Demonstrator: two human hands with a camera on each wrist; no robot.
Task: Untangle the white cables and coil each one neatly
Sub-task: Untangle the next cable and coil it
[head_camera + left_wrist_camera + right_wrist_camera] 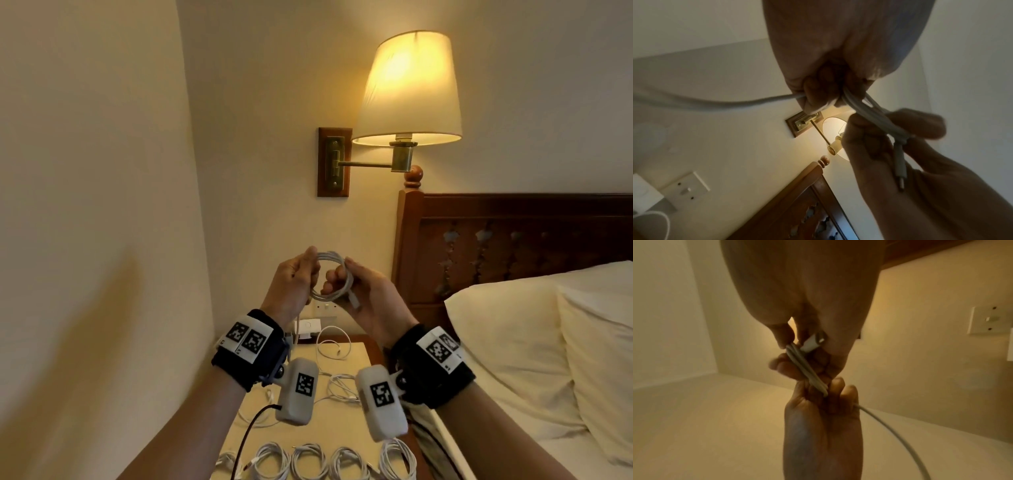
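Both hands hold a round coil of thin white cable [330, 275] aloft: left hand [294, 284] grips its left side, right hand [370, 294] pinches the right. Only the right wrist view shows the white plug [813, 341] under the thumb. Below the hands, finished white coils [310, 460] line a cream nightstand [346, 356]; a lit wall lamp [409, 89] glows above.

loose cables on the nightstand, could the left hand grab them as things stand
Probably not yet. The left hand grips the coil in the air, shared with the right hand. The loose cables lie uncovered on the nightstand below.
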